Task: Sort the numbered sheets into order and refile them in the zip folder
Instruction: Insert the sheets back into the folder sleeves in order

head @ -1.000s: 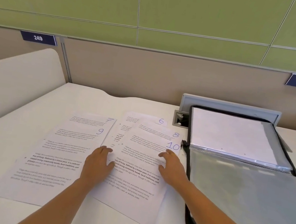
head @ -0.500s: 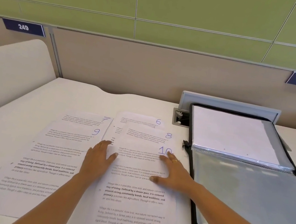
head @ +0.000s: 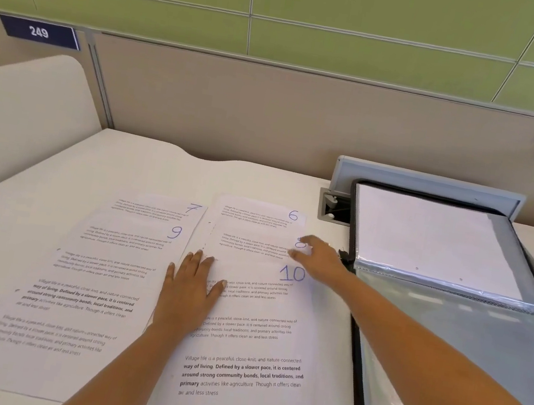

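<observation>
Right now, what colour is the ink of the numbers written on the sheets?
Blue pen ink; the number 10 shows it best, in the head view.

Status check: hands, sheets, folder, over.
Left hand flat on sheet 10, left edge. Right hand touching sheet 8. Zip folder open at right. Nothing in the way.

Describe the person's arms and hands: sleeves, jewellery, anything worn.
Both arms are bare as far as the frame shows: no sleeve on the left forearm or the right forearm. Neither wrist carries a watch or bracelet. The left hand has no glove and no visible ring. The right hand is gloveless too; blur hides whether it wears a ring.
</observation>
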A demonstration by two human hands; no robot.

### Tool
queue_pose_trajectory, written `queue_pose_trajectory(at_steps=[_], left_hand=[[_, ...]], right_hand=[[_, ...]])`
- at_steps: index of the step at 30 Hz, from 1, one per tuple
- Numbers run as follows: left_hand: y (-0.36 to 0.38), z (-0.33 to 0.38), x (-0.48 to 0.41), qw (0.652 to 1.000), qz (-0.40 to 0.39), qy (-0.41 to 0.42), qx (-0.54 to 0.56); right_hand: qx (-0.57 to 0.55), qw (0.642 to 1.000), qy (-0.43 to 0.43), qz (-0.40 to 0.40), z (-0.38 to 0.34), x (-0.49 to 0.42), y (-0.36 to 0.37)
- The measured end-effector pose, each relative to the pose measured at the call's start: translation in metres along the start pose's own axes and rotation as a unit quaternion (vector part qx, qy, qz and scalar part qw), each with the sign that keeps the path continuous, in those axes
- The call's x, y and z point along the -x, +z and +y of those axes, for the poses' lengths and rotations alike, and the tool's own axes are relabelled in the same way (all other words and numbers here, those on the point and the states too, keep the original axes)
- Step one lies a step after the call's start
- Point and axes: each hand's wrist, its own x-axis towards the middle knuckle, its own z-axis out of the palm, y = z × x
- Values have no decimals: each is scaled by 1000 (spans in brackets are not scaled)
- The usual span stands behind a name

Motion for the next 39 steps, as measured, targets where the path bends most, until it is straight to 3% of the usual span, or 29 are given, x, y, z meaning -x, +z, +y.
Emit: queue_pose_trajectory(at_steps=[4,9,15,29,32,35,37,39], left_hand=[[1,0,-1,1000,2,-1,2],[-1,2,0,1000,-11,-7,-16],[0,3,0,1000,-12,-15,-17],[2,3,1,1000,1,-16,-21],[3,3,2,1000,7,-14,-14],[3,3,2,1000,8,-14,-11],[2,3,2,1000,6,-15,-16],[2,3,2,1000,6,-16,-17]], right_hand=[[10,998,56,-10,-16,-31,-4],[2,993,110,39,-29,-58,-4],[-85,981,157,69,-25,-79,-7],[-325,918,223,-38,-34,-95,-12],[-263,937,223,-59,-33,-95,-11],[-13,991,135,-3,-28,-96,-8],[148,987,43,48,-24,-100,-8],[176,983,7,61,-19,-104,-7]])
